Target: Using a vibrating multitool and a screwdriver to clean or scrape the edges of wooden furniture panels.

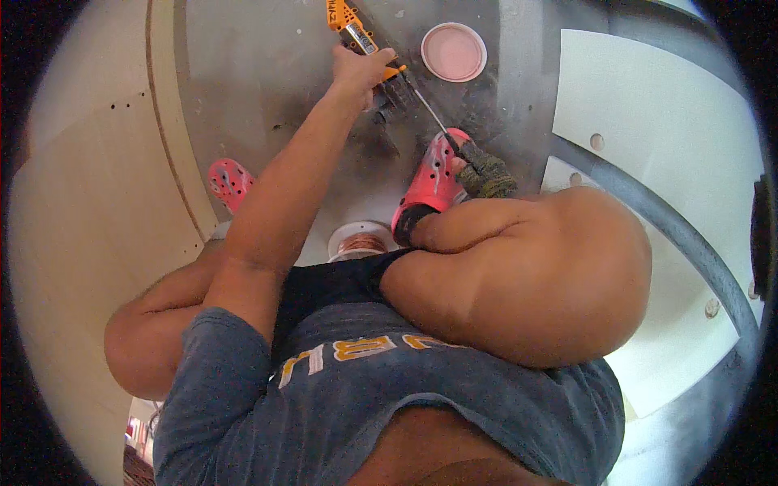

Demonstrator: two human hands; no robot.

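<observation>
Far from me, over the grey floor, my left hand (362, 71) grips an orange-and-black power tool (356, 36) with a label on its side. The tool lies slanted, its upper end reaching the top edge of the picture. My right hand (480, 170), in a dark green mottled glove with bare fingertips, is closed beside my right shoe. From it a thin-shafted screwdriver (425, 101) runs up and left to the orange part by my left hand. Whether its tip touches the power tool, I cannot tell. My left palm hides part of the power tool.
A round white-rimmed lid or dish with a pinkish inside (454, 53) lies right of the power tool. Between my feet, in pink clogs (433, 182), stands a white spool of copper-coloured wire (361, 243). A wooden panel (89, 186) borders the left; white boards (664, 113) the right.
</observation>
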